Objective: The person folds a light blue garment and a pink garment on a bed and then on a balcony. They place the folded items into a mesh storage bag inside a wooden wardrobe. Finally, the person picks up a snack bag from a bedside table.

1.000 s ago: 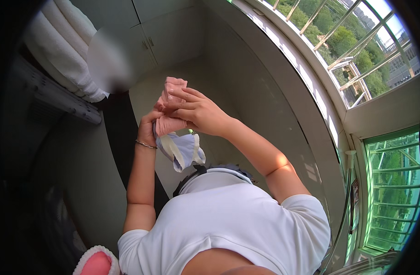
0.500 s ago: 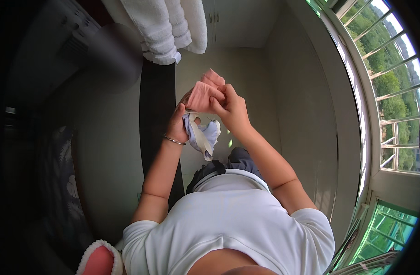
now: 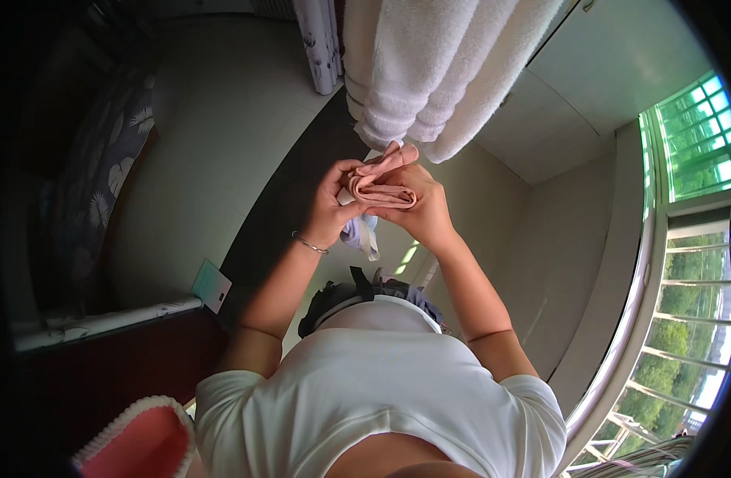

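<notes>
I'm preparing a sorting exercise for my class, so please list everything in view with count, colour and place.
Folded cloth: one, pink, centre
Trailing cloth: one, lilac and white, just below
Towels: count unclear, white, top centre
Curtain: one, white, dark-patterned, top
Leaf-print fabric: one, dark grey and white, left
Floor strip: one, black, left of centre
Flat panel: one, pale teal, left
Fluffy-rimmed item: one, pink and white, lower left
Cabinet: one, pale grey, upper right
Barred windows: two, green beyond, right
Shirt: one, white, lower centre
Bracelet: one, silver, left wrist
Left hand, right hand: two, bare, gripping the folded cloth
</notes>
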`<state>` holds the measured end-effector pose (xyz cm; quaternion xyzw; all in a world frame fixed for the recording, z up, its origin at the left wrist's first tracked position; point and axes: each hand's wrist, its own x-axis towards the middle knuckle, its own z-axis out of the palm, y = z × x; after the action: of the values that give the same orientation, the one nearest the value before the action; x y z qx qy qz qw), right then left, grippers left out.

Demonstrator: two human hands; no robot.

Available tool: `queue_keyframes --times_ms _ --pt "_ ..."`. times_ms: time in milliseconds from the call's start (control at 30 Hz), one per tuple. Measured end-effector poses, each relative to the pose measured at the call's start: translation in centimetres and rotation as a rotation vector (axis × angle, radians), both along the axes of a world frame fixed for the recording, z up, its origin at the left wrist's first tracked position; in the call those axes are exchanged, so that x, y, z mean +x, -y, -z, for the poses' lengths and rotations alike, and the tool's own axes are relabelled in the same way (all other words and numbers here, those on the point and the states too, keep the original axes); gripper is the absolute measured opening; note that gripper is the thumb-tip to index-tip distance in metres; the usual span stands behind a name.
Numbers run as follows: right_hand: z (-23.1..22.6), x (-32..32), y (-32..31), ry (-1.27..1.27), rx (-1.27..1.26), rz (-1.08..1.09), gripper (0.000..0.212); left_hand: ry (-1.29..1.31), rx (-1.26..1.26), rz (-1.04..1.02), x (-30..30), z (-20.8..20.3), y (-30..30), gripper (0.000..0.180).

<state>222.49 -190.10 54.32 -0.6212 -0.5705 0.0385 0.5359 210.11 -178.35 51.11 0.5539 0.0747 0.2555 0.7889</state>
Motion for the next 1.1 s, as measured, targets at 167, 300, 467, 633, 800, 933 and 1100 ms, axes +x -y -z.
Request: queue_keyframes --times_ms 167,300,467,633,800,933,1100 --pt "1.2 0.0 -3.7 -0.658 -0.229 -0.432 0.025 0.022 -0.079 -0.213 -1.8 -0.9 -0.7 0.05" --pt "0.2 -1.7 -7.5 -0.558 -0.3 -0.556 0.029 0.015 -0.126 -0.344 -4.6 0.7 -3.1 0.039" --pt "-0.1 -3.9 -14.7 -0.681 -0.285 -0.846 0.026 0.064 -0.237 -0.428 -7.1 2.4 -8.2 0.032" --pt "0.9 -8.7 -23.3 -0.581 -0.231 -0.619 0.027 -0.021 -0.252 -0.484 -11.6 2.3 -15.0 0.028" --pt "0.3 -14.4 -31.5 0.141 -0.099 -0.113 0.044 -0.053 -0.505 -0.519 -16.6 0.7 -22.6 0.024" --pt "-0.5 -17.7 -37.6 -0.119 -0.056 -0.176 0.054 0.154 -0.592 -0.6 -19.7 0.3 -27.8 0.026" --pt "0.2 -19.7 -43.5 -0.419 -0.233 -0.557 0.04 0.028 -0.535 -0.757 -22.7 -1.3 -33.8 0.03"
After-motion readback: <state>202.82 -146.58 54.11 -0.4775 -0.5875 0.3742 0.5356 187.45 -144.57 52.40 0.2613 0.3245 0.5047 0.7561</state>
